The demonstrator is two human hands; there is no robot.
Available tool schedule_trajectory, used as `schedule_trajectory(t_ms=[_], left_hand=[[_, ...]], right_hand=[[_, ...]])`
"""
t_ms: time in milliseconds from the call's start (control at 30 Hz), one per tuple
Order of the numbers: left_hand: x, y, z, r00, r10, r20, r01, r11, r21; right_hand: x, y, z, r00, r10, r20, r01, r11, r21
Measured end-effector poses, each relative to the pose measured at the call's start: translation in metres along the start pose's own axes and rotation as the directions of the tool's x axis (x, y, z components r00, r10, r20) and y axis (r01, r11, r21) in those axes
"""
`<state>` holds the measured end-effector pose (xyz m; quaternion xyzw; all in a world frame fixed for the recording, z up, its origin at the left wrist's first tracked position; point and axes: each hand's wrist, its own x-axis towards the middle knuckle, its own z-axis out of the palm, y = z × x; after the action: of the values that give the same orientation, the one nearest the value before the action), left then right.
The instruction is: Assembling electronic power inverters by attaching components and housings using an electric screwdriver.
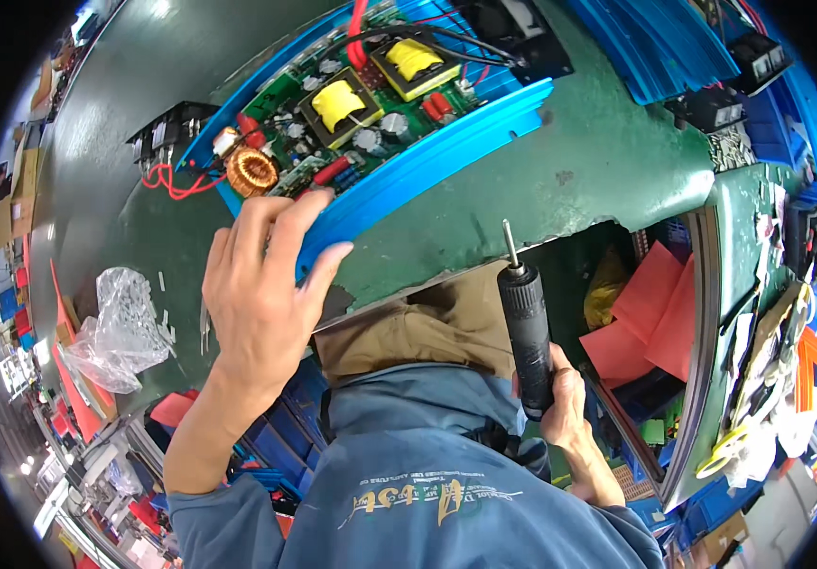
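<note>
A blue metal housing [427, 175] lies at an angle on the green bench top, with a populated circuit board inside. On the board are two yellow-wrapped transformers [337, 104], a copper-wound toroid coil [252, 171] and several capacitors. My left hand [261, 280] grips the housing's near wall at its left end, fingers over the rim and thumb along the outer face. In my right hand [567, 403] is a black electric screwdriver [526, 318], held off the bench by its lower body. Its bit points away from me, apart from the housing.
A black end panel [171, 128] hangs by red wires at the housing's left end. Clear plastic bags [122, 327] lie at left. More blue housings [660, 43] and a screw heap [731, 150] are at far right. Red sheets [650, 308] fill an opening below the bench edge.
</note>
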<state>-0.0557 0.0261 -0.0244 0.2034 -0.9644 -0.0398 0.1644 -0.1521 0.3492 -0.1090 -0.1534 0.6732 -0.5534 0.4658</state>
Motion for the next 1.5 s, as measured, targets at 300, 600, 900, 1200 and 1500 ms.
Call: schedule_trajectory(t_ms=[300,600,900,1200,1500], left_hand=[[0.017,-0.009,0.000,0.982,0.151,-0.110,-0.153,0.988,-0.012],[0.047,-0.070,0.000,0.963,0.212,-0.169,-0.210,0.977,0.030],[0.086,-0.217,-0.021,0.963,0.175,-0.204,-0.147,0.978,0.147],[0.088,-0.394,-0.038,0.917,-0.241,-0.317,0.377,0.782,0.497],[0.301,-0.332,0.021,0.889,-0.367,-0.272,0.316,0.924,-0.215]], right_hand=[[0.012,0.004,-0.013,0.985,-0.148,-0.094,0.151,0.988,0.028],[0.028,-0.036,-0.014,0.975,-0.130,-0.180,0.119,0.990,-0.071],[0.049,-0.103,-0.021,0.982,-0.024,-0.187,-0.033,0.954,-0.296],[0.123,-0.177,-0.007,0.870,-0.401,-0.285,0.038,0.633,-0.773],[0.175,-0.132,0.057,0.614,-0.786,0.072,0.494,0.311,-0.812]])
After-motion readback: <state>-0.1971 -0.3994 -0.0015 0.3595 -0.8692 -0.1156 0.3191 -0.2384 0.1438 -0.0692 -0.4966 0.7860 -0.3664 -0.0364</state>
